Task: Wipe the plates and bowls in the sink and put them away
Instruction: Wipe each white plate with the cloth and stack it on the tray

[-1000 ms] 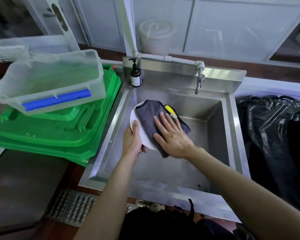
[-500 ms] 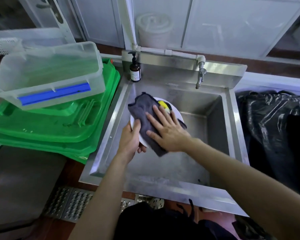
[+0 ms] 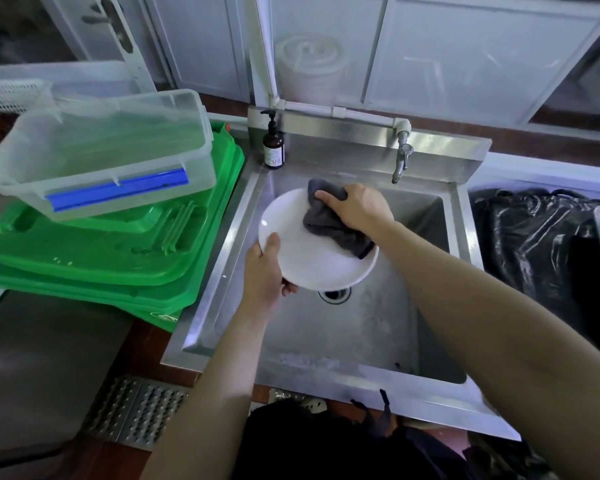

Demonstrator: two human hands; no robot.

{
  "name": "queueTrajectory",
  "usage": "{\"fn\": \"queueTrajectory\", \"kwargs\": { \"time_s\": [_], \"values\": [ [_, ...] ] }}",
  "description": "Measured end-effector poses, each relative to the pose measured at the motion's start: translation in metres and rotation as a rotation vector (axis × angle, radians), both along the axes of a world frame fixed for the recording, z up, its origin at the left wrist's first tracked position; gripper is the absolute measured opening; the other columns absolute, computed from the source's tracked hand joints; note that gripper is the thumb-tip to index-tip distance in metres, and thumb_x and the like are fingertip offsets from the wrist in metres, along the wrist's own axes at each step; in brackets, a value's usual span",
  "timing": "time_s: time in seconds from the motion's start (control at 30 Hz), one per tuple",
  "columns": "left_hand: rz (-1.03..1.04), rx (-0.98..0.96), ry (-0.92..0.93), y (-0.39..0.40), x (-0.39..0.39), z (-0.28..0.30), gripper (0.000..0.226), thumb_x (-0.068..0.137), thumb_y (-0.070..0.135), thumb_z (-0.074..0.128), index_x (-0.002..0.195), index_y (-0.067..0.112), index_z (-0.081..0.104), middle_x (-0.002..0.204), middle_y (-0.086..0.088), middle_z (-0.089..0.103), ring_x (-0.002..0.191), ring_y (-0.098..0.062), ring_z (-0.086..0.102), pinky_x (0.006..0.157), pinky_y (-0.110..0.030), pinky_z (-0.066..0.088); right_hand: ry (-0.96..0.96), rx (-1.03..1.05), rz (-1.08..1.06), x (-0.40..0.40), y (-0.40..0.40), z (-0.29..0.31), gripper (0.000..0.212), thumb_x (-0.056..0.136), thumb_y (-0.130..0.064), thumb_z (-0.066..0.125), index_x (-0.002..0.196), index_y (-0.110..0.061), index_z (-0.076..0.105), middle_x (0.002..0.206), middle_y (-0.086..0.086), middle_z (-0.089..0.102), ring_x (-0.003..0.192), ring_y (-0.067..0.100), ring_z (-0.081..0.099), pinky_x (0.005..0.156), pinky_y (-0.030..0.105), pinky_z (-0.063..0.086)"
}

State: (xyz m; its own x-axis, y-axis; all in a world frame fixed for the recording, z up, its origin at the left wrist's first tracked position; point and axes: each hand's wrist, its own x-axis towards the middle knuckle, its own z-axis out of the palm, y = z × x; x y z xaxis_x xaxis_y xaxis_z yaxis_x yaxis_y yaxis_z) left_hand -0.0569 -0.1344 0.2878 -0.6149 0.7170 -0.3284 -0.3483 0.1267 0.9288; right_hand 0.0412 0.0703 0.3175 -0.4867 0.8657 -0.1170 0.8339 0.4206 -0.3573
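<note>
Now, in the head view, we hold the white plate (image 3: 302, 251) above the steel sink (image 3: 361, 327), over the drain (image 3: 334, 294), our left hand (image 3: 264, 273) gripping its near-left rim with the thumb on top and the fingers curled beneath. Our right hand (image 3: 355, 207) bunches the grey cloth (image 3: 329, 220) and presses it onto the plate's far side, fingers closed round the fabric. Half a second ago the cloth lay spread under a flat palm and covered most of the plate; since then it has gathered into a wad and the plate has tipped toward us, showing a broad bare face. We judge that the wiping of this plate is well along, though it has yet to be put away. To the left, a clear plastic box (image 3: 111, 150) sits on stacked green trays (image 3: 111, 251); a soap bottle (image 3: 273, 147) stands at the sink's back corner, left of the tap (image 3: 401, 157). The plate's underside is hidden, and so are our right fingertips inside the cloth. We see no other plates or bowls in the basin, though our arms cover part of it.
</note>
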Motion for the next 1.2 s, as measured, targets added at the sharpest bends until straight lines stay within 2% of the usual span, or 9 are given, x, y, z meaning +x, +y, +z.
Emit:
{"fn": "queueTrajectory", "kwargs": {
  "time_s": [0.13,0.23,0.37,0.57,0.7,0.83,0.93,1.13,1.2],
  "values": [
    [0.23,0.018,-0.006,0.016,-0.008,-0.006,0.028,0.114,0.029,0.045,0.132,0.016,0.062,0.093,-0.017,0.072,0.047,-0.022,0.061,0.038,-0.026,0.039,0.188,-0.215,-0.153,0.003,-0.039,-0.018,0.078,0.095,-0.064,0.065,0.148,-0.012,0.041,0.143,0.017,0.06,0.125,0.041,0.061,0.096,0.045,0.052],
    [0.272,-0.043,0.041,0.025,-0.013,-0.01,0.031,0.114,0.029,0.044,0.137,0.013,0.059,0.093,-0.019,0.073,0.043,-0.024,0.061,0.035,-0.026,0.041,0.54,-0.422,-0.322,0.008,-0.08,-0.04,0.09,0.089,-0.044,0.081,0.158,-0.018,0.029,0.14,0.001,0.055,0.12,0.021,0.057,0.097,0.036,0.048],
    [0.123,-0.04,0.184,0.025,-0.008,-0.007,0.03,0.116,0.028,0.041,0.135,0.009,0.055,0.085,-0.025,0.071,0.039,-0.036,0.061,0.032,-0.028,0.041,0.721,-0.519,-0.542,0.019,-0.054,-0.04,0.072,0.078,-0.052,0.092,0.131,-0.013,0.062,0.122,0.002,0.074,0.105,0.021,0.071,0.09,0.036,0.058],
    [-0.09,0.055,0.285,0.016,-0.006,0.01,0.03,0.118,0.03,0.041,0.12,0.006,0.058,0.075,-0.03,0.066,0.037,-0.034,0.056,0.032,-0.026,0.036,0.46,-0.287,-0.24,0.02,0.004,0.016,0.051,0.082,-0.075,0.075,0.085,-0.024,0.07,0.082,-0.008,0.072,0.083,0.017,0.07,0.077,0.03,0.051],
    [0.037,-0.007,0.154,0.021,-0.011,0.01,0.026,0.116,0.037,0.043,0.108,0.022,0.063,0.075,-0.015,0.069,0.044,-0.029,0.058,0.038,-0.027,0.04,0.559,-0.335,-0.285,0.017,-0.004,0.009,0.042,0.091,-0.061,0.077,0.099,-0.02,0.073,0.09,-0.003,0.076,0.087,0.017,0.072,0.078,0.029,0.054],
    [0.149,-0.105,0.11,0.035,-0.029,-0.003,0.031,0.115,0.039,0.043,0.118,0.018,0.066,0.08,-0.015,0.068,0.036,-0.018,0.053,0.033,-0.023,0.034,0.946,-0.725,-0.514,0.018,-0.05,-0.036,0.042,0.09,-0.023,0.086,0.123,-0.006,0.066,0.109,0.016,0.079,0.096,0.031,0.079,0.086,0.05,0.066],
    [0.074,-0.161,0.146,0.037,-0.038,-0.006,0.035,0.114,0.04,0.044,0.129,0.014,0.062,0.083,-0.015,0.068,0.035,-0.016,0.051,0.032,-0.022,0.031,1.038,-0.914,-0.566,0.028,-0.076,-0.052,0.044,0.088,-0.01,0.085,0.126,-0.01,0.063,0.112,0.014,0.079,0.096,0.029,0.08,0.079,0.044,0.065],
    [-0.432,-0.229,0.274,0.029,-0.053,0.017,0.03,0.113,0.046,0.052,0.109,0.02,0.067,0.072,-0.007,0.065,0.04,-0.019,0.046,0.04,-0.022,0.029,0.763,-0.614,-0.313,0.063,-0.019,-0.024,0.038,0.084,-0.032,0.091,0.114,-0.016,0.075,0.104,0.002,0.082,0.1,0.018,0.078,0.091,0.032,0.062],
    [-0.485,-0.274,0.201,0.044,-0.057,0.029,0.037,0.109,0.057,0.055,0.107,0.023,0.07,0.076,-0.002,0.07,0.049,-0.019,0.059,0.045,-0.023,0.039,0.693,-0.598,-0.26,0.066,-0.007,-0.027,0.035,0.088,-0.042,0.087,0.109,-0.015,0.077,0.101,0.002,0.083,0.1,0.021,0.079,0.094,0.034,0.061]
  ]
}}
